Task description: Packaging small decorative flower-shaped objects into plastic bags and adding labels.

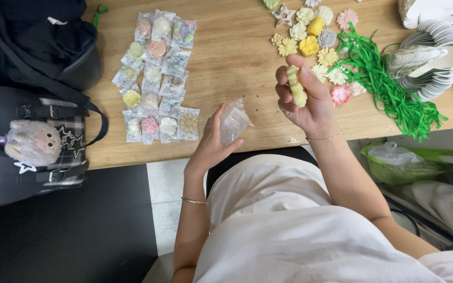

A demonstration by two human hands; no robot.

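Observation:
My right hand holds a pale yellow flower-shaped piece edge-on between thumb and fingers, above the wooden table. My left hand grips a small clear plastic bag near the table's front edge. Just beyond my right hand lies a cluster of loose flower-shaped pieces in yellow, cream, pink and grey. To the left, several bagged pieces lie in rows on the table.
A heap of green paper shreds and a stack of white paper fans or cards sit at the right. A black bag with a plush charm rests at the left. A green plastic bag lies below the table's right edge.

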